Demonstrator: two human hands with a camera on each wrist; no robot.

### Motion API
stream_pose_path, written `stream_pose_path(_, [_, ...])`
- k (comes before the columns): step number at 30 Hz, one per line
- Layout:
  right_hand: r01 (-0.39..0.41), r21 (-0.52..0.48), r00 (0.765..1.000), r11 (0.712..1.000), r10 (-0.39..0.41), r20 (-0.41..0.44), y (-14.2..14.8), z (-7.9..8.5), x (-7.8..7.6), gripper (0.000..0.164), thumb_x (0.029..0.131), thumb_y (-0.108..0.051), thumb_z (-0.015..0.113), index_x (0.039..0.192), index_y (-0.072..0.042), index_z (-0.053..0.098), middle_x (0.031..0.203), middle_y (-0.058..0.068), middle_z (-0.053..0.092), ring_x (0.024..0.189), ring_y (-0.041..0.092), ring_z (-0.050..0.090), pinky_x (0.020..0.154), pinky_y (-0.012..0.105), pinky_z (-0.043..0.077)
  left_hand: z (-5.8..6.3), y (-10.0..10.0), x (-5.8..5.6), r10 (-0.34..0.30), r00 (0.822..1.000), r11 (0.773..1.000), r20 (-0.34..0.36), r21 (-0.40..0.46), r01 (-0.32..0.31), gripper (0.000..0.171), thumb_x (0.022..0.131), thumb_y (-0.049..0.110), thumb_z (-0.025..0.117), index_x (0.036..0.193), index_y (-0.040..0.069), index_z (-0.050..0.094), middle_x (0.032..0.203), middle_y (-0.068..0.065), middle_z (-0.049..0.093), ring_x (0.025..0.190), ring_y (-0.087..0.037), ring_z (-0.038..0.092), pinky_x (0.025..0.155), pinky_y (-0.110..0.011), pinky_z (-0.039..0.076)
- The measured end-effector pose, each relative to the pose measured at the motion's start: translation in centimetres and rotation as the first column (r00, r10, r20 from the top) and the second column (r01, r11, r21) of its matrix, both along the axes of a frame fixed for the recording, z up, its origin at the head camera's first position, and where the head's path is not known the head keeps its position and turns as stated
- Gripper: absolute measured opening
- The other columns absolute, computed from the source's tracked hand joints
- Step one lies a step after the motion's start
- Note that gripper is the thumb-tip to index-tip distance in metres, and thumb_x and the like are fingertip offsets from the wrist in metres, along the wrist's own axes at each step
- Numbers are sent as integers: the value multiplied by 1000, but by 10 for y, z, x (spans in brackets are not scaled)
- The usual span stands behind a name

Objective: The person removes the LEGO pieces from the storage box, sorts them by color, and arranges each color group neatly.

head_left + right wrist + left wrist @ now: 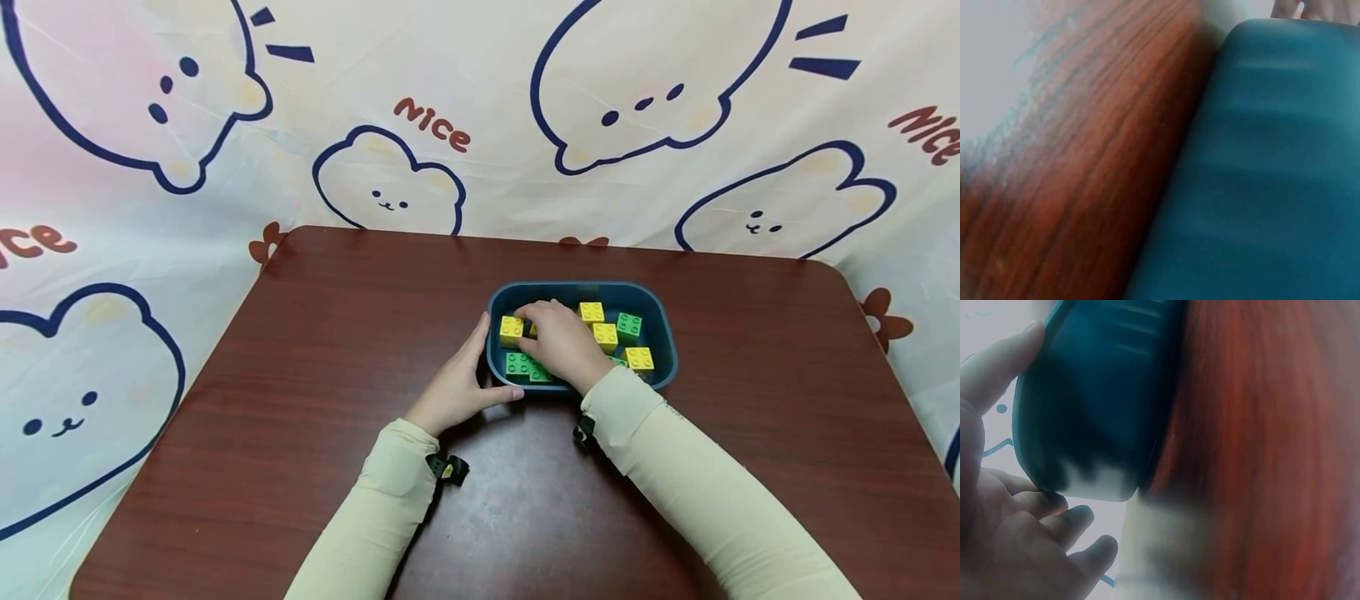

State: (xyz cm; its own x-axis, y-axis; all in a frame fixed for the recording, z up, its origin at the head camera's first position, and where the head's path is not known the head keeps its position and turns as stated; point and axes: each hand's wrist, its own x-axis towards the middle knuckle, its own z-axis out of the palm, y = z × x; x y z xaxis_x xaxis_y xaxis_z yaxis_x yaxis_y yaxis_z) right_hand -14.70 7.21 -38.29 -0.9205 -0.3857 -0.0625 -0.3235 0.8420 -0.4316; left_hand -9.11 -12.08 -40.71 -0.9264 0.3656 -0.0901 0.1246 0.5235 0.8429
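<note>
A dark blue plastic bin (666,358) holds several yellow and green toy building blocks. My right hand (564,343) reaches into it from the front. Its thumb and index fingertips pinch a yellow block (512,332) at the bin's left end. Other fingers of that hand are hidden behind its back. My left hand (453,387) touches the bin's front left corner, fingers along the left wall and thumb at the front. In the left wrist view, the left thumb (1007,359) touches the bin's rim and the other fingers spread loosely beside the end wall.
Green blocks (517,364) lie near the bin's front left, with yellow blocks (604,337) and a green block (628,326) to the right. The bin stands on a brown wooden table (345,333). A cartoon-print cloth (495,192) hangs behind and beside the table.
</note>
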Motion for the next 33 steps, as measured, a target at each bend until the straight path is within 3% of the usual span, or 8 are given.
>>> stream_pose_path(11, [38,-88,999,995,-39,-8,9,15,14,46,94,-30,73,135,-10,64,135,8,61,120,27,58,101,47,49,-1,3,2,2,1000,1000,1,9,-3,115,83,41,83,163,23,1,167,6,5,151,-13,13,121,-45,21])
stream_pose_path(20, [78,-150,997,986,-78,8,17,24,28,45,93,-32,74,133,-12,65,132,6,62,116,27,61,97,46,52,-1,0,2,0,1000,1000,-3,-21,0,116,83,44,82,163,23,1,167,6,5,152,-15,13,121,-46,21])
stream_pose_path(33, [61,-260,991,964,-90,-102,37,39,61,45,91,-29,77,130,-9,67,129,8,65,117,29,61,96,47,52,1,1,0,3,1000,999,-13,-47,-4,115,83,47,81,163,22,1,167,6,5,152,-16,14,120,-46,23])
